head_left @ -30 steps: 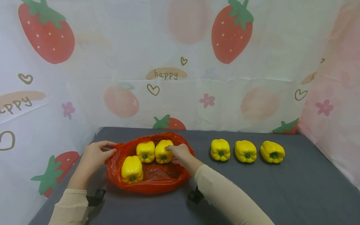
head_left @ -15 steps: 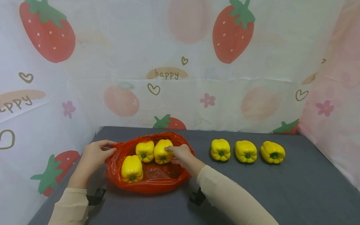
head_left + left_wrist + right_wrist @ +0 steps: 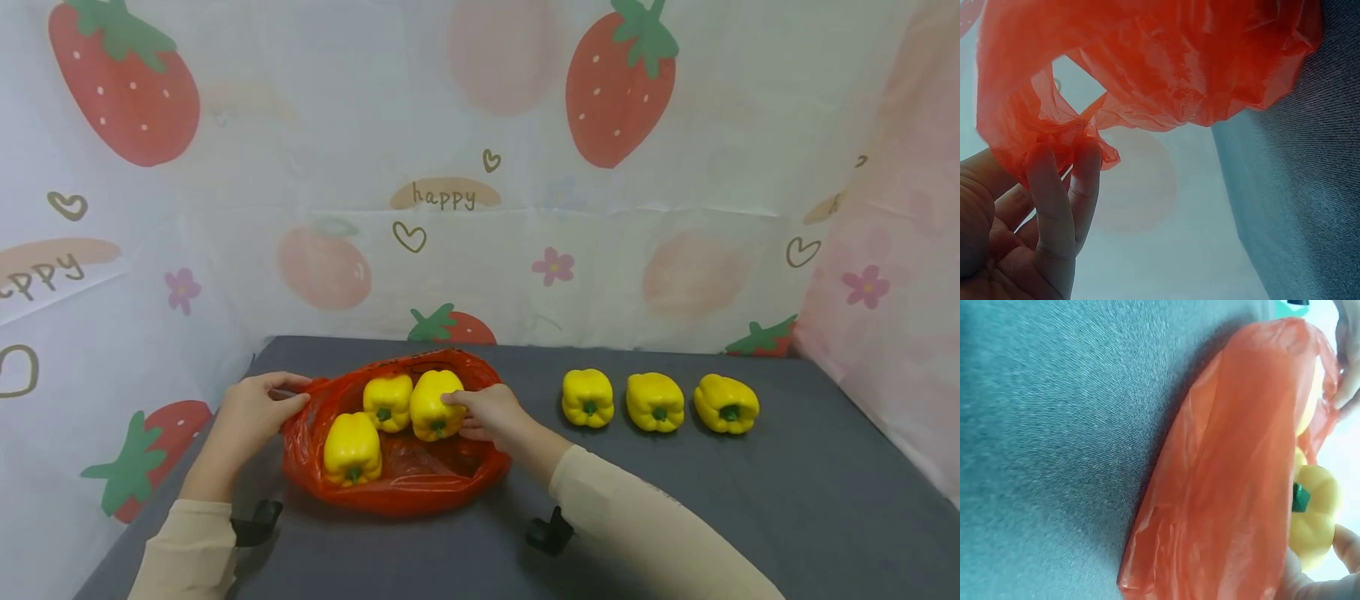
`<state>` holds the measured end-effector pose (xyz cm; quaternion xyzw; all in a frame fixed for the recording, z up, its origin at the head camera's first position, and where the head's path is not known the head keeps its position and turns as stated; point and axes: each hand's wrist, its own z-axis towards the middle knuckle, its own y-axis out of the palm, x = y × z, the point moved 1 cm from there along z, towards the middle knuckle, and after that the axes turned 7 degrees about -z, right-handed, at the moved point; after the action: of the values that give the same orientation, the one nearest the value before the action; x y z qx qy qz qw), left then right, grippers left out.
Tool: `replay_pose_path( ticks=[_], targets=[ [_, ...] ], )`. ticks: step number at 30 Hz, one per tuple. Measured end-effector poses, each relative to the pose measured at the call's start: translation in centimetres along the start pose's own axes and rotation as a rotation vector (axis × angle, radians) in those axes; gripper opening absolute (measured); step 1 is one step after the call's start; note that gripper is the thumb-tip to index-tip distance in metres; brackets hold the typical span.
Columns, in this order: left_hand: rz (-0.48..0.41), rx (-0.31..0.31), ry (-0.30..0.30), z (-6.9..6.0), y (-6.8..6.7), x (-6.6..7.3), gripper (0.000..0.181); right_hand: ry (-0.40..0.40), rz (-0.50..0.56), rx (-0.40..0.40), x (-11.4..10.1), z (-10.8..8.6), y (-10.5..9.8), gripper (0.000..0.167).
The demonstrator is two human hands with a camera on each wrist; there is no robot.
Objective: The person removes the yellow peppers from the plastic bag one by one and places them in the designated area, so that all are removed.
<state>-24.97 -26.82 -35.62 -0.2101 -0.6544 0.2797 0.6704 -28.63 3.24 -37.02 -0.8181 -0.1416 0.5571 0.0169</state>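
Note:
In the head view a red plastic bag [image 3: 390,500] lies on the table with its mouth spread wide. My left hand [image 3: 251,421] pinches the left edge of that mouth, and the left wrist view shows its fingers [image 3: 1054,215] gathered on crumpled film. A yellow bell pepper [image 3: 433,408] is gripped by my right hand [image 3: 501,421], thumb on its right side, inside the bag's opening. Two more yellow bell peppers, one behind [image 3: 388,402] and one in front [image 3: 352,450], sit in the bag. Seen from the right wrist, the held pepper [image 3: 1319,494] shows above the rim.
Three yellow bell peppers stand in a row right of the bag: a left one [image 3: 588,398], a middle one [image 3: 656,402] and a right one [image 3: 726,404]. The dark grey table [image 3: 810,500] is backed by a strawberry-print curtain [image 3: 337,108].
My right hand and forearm have shifted slightly right, with the gripped bell pepper raised a touch. The left hand keeps its place on the bag's edge.

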Motion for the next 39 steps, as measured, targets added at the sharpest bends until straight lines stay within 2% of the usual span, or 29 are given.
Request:
replay_pose_path(
  ticks=[13, 28, 39],
  targets=[
    [-0.007, -0.004, -0.008, 0.1, 0.0, -0.1, 0.040, -0.026, 0.056, -0.092, 0.0, -2.5, -2.2, 0.060],
    [0.005, -0.011, -0.015, 0.3, 0.1, -0.3, 0.041, -0.067, 0.003, -0.060, 0.4, -4.3, -5.1, 0.055],
    [0.015, -0.001, -0.021, 0.2, 0.0, -0.3, 0.040, -0.089, -0.003, -0.081, 1.0, -6.0, -7.7, 0.050]
  ],
)
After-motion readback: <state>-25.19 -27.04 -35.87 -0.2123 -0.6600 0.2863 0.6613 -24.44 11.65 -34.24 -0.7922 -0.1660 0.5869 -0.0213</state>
